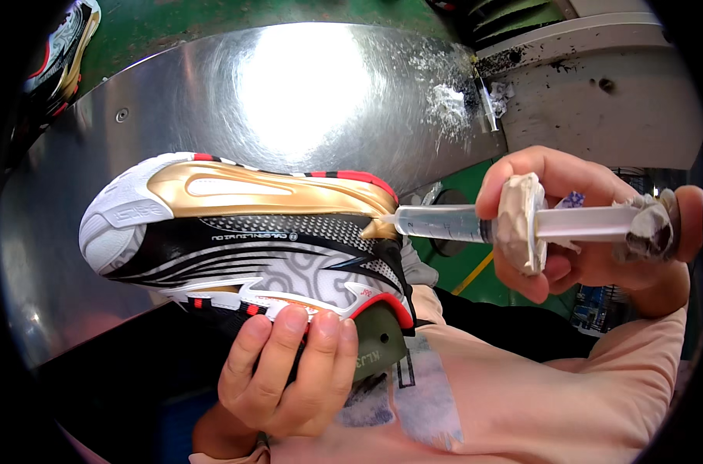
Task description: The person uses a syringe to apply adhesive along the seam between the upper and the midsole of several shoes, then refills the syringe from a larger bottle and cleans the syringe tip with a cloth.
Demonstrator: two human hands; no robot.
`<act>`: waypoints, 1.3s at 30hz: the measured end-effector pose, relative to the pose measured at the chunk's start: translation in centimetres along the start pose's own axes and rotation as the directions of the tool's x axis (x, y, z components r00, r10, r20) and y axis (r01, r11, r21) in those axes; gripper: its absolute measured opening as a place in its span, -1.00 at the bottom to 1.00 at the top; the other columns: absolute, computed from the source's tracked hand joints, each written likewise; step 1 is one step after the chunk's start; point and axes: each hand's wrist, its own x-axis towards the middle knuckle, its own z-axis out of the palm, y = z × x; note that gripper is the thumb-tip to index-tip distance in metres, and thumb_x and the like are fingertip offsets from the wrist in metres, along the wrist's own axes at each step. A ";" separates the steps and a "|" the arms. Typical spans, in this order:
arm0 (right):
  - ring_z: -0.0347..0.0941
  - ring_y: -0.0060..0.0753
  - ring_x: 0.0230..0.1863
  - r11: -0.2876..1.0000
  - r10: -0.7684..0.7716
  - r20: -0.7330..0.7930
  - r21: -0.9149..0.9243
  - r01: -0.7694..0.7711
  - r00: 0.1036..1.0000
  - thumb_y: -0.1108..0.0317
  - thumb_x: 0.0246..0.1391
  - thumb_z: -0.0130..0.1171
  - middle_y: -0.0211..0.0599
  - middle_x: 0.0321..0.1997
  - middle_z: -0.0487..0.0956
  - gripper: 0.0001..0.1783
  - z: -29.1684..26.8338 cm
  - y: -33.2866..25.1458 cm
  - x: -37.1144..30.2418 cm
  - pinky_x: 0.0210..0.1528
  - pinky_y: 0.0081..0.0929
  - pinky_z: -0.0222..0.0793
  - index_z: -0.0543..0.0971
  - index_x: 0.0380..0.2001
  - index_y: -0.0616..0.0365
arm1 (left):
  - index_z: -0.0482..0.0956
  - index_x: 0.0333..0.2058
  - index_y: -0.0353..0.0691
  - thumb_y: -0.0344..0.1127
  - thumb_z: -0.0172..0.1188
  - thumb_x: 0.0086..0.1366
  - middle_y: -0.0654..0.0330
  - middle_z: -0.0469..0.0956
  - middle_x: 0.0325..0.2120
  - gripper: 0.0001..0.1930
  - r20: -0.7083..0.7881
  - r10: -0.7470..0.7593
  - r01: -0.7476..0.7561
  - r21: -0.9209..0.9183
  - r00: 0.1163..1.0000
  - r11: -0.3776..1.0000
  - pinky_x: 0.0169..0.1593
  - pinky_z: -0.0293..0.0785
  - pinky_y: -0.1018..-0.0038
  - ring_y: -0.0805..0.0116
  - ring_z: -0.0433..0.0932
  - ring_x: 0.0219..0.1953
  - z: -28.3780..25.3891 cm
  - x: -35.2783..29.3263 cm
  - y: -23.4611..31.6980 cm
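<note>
The left hand point(293, 379) is clamped on the near edge of a shoe point(235, 247), four fingertips pressed in a row along its white and red trim, the thumb out of sight behind. The shoe is held up on its side in front of the person's pink shirt point(521, 387), its white toe pointing left, its heel to the right and its gold midsole point(235, 199) along the far side. A dark green insert point(382, 336) shows at the red-edged collar, just beside the fingers. The right hand point(591, 182) is closed around a clear syringe point(440, 222), fingers about the lumpy off-white wrapping point(521, 224) at the barrel's end and thumb against the wrapped end of the plunger. The syringe lies level, its nozzle at the heel end of the midsole; it seems to touch there, though the tip is too small to be sure. Past the shoe spreads a shiny metal table point(173, 100) with a bright glare, white residue point(449, 102) near its right edge and a thin tool point(488, 104) beside that. A second shoe point(65, 54) sits at the upper left, well apart from both hands
</note>
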 end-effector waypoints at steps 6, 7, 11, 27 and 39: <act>0.32 -0.61 -0.56 0.898 0.269 -0.121 -0.326 -0.294 0.955 -0.10 -0.01 0.04 -0.17 -0.51 0.44 -0.29 4.2 -3.6 0.7 -0.64 -0.77 0.02 0.25 -0.03 0.34 | 0.58 -0.27 -0.20 -0.43 0.13 0.14 0.16 0.50 -0.20 -0.84 -0.030 0.029 -0.031 -0.079 0.999 0.996 0.00 0.44 0.18 0.11 0.48 -0.08 -0.1 -0.2 -0.3; 0.35 -0.57 -0.54 0.877 0.292 -0.157 -0.349 -0.330 0.943 0.09 0.06 0.03 -0.16 -0.50 0.44 -0.43 5.3 -3.8 0.8 -0.64 -0.76 0.03 0.25 -0.03 0.34 | 0.59 -0.29 -0.20 -0.43 0.13 0.13 0.16 0.50 -0.20 -0.85 -0.026 0.017 -0.019 -0.075 1.000 0.997 0.00 0.45 0.17 0.11 0.48 -0.09 -0.3 -0.2 -0.2; 0.42 -0.50 -0.50 0.843 0.421 -0.269 -0.236 -0.483 0.866 0.33 0.10 0.06 -0.14 -0.46 0.44 -0.58 15.2 -3.0 2.8 -0.63 -0.76 0.07 0.27 -0.03 0.31 | 0.60 -0.32 -0.20 -0.43 0.12 0.13 0.15 0.51 -0.21 -0.86 -0.037 0.066 -0.069 -0.117 0.997 0.991 -0.03 0.46 0.19 0.13 0.50 -0.12 -6.0 -3.4 -6.4; 0.32 -0.60 -0.54 0.867 0.354 -0.305 -0.248 -0.433 0.884 -0.03 -0.10 0.28 -0.19 -0.52 0.47 -0.30 19.1 -2.3 1.5 -0.58 -0.73 0.07 0.24 -0.04 0.17 | 0.61 -0.40 -0.25 -0.40 0.04 0.13 0.25 0.55 -0.37 -0.84 -0.155 0.010 -0.027 -0.109 0.988 0.994 -0.07 0.48 0.38 0.34 0.55 -0.20 -7.1 -6.4 -6.4; 0.50 -0.37 -0.44 0.849 0.225 -0.250 -0.423 -0.316 0.942 0.07 -0.17 0.31 -0.16 -0.43 0.49 -0.31 17.1 -1.6 -1.4 -0.43 -0.58 0.40 0.28 -0.10 0.31 | 0.60 -0.37 -0.23 -0.43 0.15 0.08 0.13 0.53 -0.27 -0.88 0.079 -0.022 0.032 -0.132 0.997 0.991 -0.09 0.49 0.24 0.13 0.52 -0.17 -10.2 -4.5 -4.4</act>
